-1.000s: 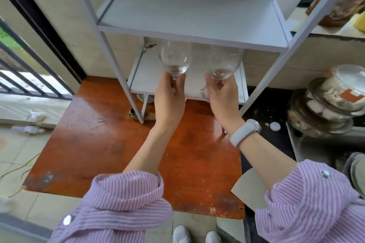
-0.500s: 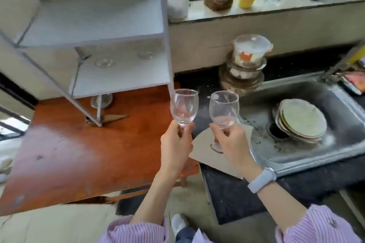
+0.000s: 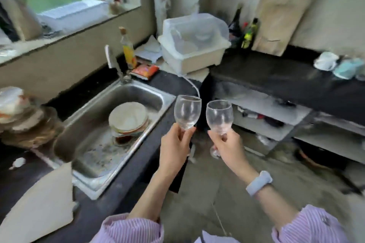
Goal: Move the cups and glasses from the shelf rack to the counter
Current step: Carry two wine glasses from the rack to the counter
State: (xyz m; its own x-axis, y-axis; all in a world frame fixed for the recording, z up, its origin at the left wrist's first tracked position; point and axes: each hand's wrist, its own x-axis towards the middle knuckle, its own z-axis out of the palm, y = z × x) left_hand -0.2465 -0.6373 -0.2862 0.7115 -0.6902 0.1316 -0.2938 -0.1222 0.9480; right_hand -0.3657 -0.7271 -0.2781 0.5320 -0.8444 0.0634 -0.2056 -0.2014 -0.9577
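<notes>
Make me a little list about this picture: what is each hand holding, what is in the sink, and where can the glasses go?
left hand: holds left wine glass by the stem, upright
right hand: holds right wine glass by the stem, upright
glasses: look empty, close together, not touching
sink: stack of plates
free spot: black counter, beside the covered dish rack

My sleeves (image 3: 128, 229) are pink with thin white stripes, and my wrist band (image 3: 259, 183) is pale blue. The counter (image 3: 286, 77) is black, the sink (image 3: 94, 124) grey steel, the bottle (image 3: 129, 53) yellow-orange.
</notes>
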